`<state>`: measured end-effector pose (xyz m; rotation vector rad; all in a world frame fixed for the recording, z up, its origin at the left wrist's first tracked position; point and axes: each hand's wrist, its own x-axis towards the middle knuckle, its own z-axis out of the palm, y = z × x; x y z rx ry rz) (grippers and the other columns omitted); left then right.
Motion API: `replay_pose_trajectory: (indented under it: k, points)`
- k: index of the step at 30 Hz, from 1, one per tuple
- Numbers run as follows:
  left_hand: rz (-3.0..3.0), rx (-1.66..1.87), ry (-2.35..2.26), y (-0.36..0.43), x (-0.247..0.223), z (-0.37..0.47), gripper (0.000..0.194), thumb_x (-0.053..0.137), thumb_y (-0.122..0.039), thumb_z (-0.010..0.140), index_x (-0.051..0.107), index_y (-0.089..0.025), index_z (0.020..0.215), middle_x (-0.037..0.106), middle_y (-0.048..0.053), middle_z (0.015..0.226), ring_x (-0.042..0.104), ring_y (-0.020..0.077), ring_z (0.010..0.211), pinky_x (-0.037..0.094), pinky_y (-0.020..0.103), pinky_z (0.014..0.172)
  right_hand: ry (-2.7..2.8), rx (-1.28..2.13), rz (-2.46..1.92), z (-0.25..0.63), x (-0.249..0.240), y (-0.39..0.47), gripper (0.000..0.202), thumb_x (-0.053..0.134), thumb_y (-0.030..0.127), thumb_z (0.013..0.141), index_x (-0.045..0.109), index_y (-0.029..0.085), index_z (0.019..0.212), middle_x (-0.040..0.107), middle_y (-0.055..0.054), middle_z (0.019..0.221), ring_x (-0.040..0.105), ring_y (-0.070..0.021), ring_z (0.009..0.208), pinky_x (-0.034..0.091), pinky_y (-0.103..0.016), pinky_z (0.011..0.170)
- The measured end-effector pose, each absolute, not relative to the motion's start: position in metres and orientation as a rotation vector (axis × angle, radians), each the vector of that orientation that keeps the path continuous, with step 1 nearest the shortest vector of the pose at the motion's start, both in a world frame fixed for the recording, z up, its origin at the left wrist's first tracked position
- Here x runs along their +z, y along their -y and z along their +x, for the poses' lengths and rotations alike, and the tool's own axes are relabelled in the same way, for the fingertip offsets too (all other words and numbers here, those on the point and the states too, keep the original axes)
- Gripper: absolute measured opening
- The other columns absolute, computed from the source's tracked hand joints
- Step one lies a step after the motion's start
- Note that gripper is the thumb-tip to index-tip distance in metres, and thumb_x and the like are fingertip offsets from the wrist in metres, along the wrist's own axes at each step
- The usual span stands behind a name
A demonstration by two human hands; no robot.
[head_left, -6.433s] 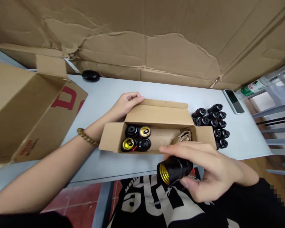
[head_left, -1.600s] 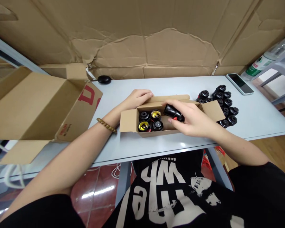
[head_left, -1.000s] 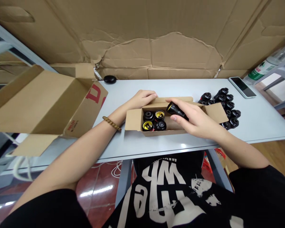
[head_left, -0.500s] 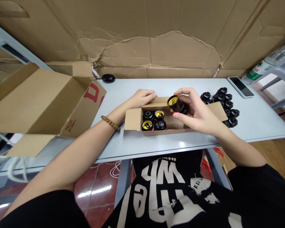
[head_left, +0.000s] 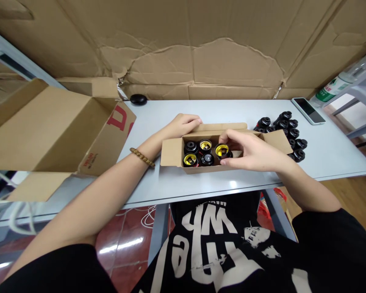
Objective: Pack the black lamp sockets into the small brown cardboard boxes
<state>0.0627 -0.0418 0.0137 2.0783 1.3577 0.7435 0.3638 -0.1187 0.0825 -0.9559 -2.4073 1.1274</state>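
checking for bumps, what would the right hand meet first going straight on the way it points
The right hand, with its held piece, would probably meet the neighbouring gold-lined piece or dark-topped piece in the box; depth leaves which unclear.

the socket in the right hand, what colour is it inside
Yellow inside the held socket, seen in the head view.

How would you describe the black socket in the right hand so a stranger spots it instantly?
On the pale table, find the small open carton between the two forearms. Inside, the black socket sits right of four others, its yellow-lined mouth facing up. Only this one has the right hand's fingers around it.
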Motion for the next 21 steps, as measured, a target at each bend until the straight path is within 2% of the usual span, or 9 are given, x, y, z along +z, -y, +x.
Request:
replay_pose_trajectory:
  k: [4, 9, 13, 16, 18, 21]
  points:
    - [2.108, 0.704, -1.331, 0.043, 0.016, 0.062, 0.044, 0.051, -0.058, 0.099, 0.068, -0.022, 0.080, 0.069, 0.003, 0.079, 0.061, 0.0227, 0.084, 0.046, 0.036, 0.080, 2.527, 1.124, -0.994, 0.363, 0.087, 0.117, 0.035, 0.074, 0.044, 0.102, 0.077, 0.023, 0.131, 0.085, -0.011, 0.132, 0.083, -0.0311, 0.115, 0.068, -0.049, 0.097]
    - [2.092, 0.711, -1.320, 0.047, 0.018, 0.062, 0.046, 0.050, -0.060, 0.099, 0.070, -0.021, 0.085, 0.071, 0.003, 0.081, 0.060, 0.0227, 0.084, 0.047, 0.036, 0.082, 2.606, 1.165, -0.954, 0.360, 0.086, 0.115, 0.030, 0.065, 0.043, 0.109, 0.083, 0.023, 0.123, 0.089, -0.009, 0.127, 0.085, -0.0290, 0.109, 0.068, -0.048, 0.093]
    - [2.091, 0.700, -1.314, 0.049, 0.019, 0.062, 0.047, 0.051, -0.061, 0.099, 0.073, -0.021, 0.089, 0.073, 0.004, 0.083, 0.062, 0.0239, 0.087, 0.047, 0.037, 0.083, 2.601, 1.166, -0.976, 0.359, 0.084, 0.117, 0.035, 0.065, 0.045, 0.109, 0.082, 0.023, 0.130, 0.089, -0.010, 0.132, 0.085, -0.0305, 0.114, 0.069, -0.050, 0.096]
    - [2.097, 0.690, -1.324, 0.049, 0.019, 0.061, 0.046, 0.050, -0.060, 0.100, 0.070, -0.022, 0.084, 0.071, 0.004, 0.082, 0.061, 0.0231, 0.084, 0.047, 0.037, 0.082, 2.533, 1.193, -0.956, 0.369, 0.096, 0.116, 0.037, 0.068, 0.047, 0.108, 0.082, 0.022, 0.131, 0.089, -0.011, 0.131, 0.086, -0.0305, 0.114, 0.071, -0.050, 0.095]
    - [2.103, 0.693, -1.325, 0.047, 0.018, 0.061, 0.046, 0.050, -0.059, 0.101, 0.069, -0.022, 0.081, 0.072, 0.004, 0.081, 0.061, 0.0230, 0.083, 0.047, 0.037, 0.082, 2.414, 1.043, -0.976, 0.385, 0.113, 0.111, 0.032, 0.069, 0.048, 0.108, 0.084, 0.024, 0.125, 0.090, -0.010, 0.121, 0.086, -0.0288, 0.104, 0.071, -0.049, 0.093]
    - [2.092, 0.731, -1.329, 0.044, 0.013, 0.061, 0.042, 0.053, -0.056, 0.101, 0.069, -0.023, 0.079, 0.072, 0.004, 0.080, 0.062, 0.0237, 0.084, 0.049, 0.036, 0.081, 2.136, 0.509, -1.153, 0.416, 0.140, 0.089, 0.025, 0.068, 0.043, 0.109, 0.085, 0.025, 0.116, 0.089, -0.011, 0.114, 0.082, -0.0279, 0.100, 0.066, -0.049, 0.097]
